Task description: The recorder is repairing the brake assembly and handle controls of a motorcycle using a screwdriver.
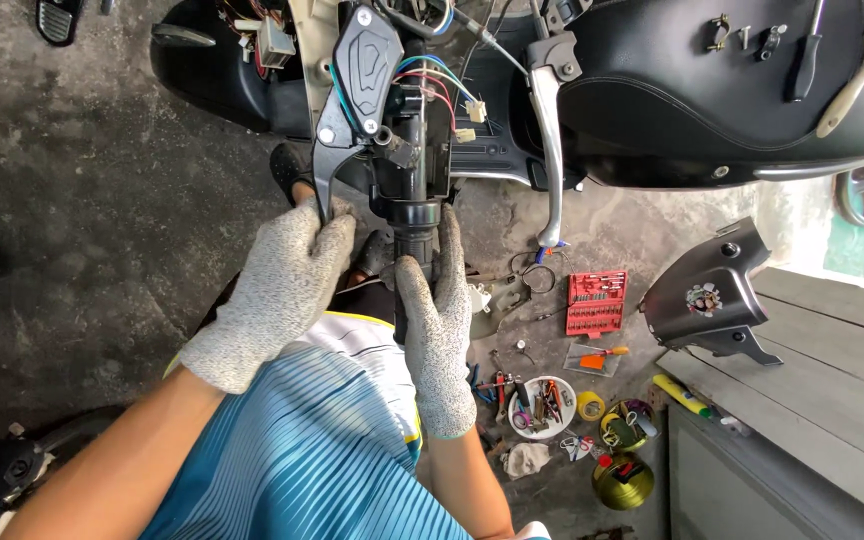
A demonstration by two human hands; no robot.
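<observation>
The fingers (444,250) of the right hand (437,330) are wrapped around the black handlebar grip (418,235), which sticks out below the switch housing (412,150). The left hand (277,290) is closed on the tip of the dark brake lever (337,130), just left of the grip. The grip appears to be worked along its bar; a firm, steady hold is called for. Two gloved hands and two levers are counted, the second a silver lever (549,150) right of the grip.
</observation>
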